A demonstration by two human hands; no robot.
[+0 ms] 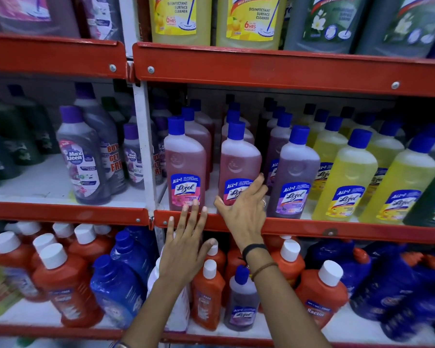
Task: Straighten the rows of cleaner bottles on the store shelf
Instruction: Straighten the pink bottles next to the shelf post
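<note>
the right hand [245, 209] is on the lower part of the second pink bottle [237, 167], fingers spread wide over its label, thumb at the bottle's left side; it touches but does not close around it. the left hand [186, 249] is open with fingers wide, its fingertips [185, 209] at the base of the first pink bottle [185, 169], just above the red shelf edge [312, 228]. both pink bottles stand upright at the near edge of the middle shelf, with a free gap between them. to the right, the purple bottle [293, 177] stands just beside the right hand, then 2 yellow bottles [347, 182]. behind the front bottles, the rows go far into the shelf.
</note>
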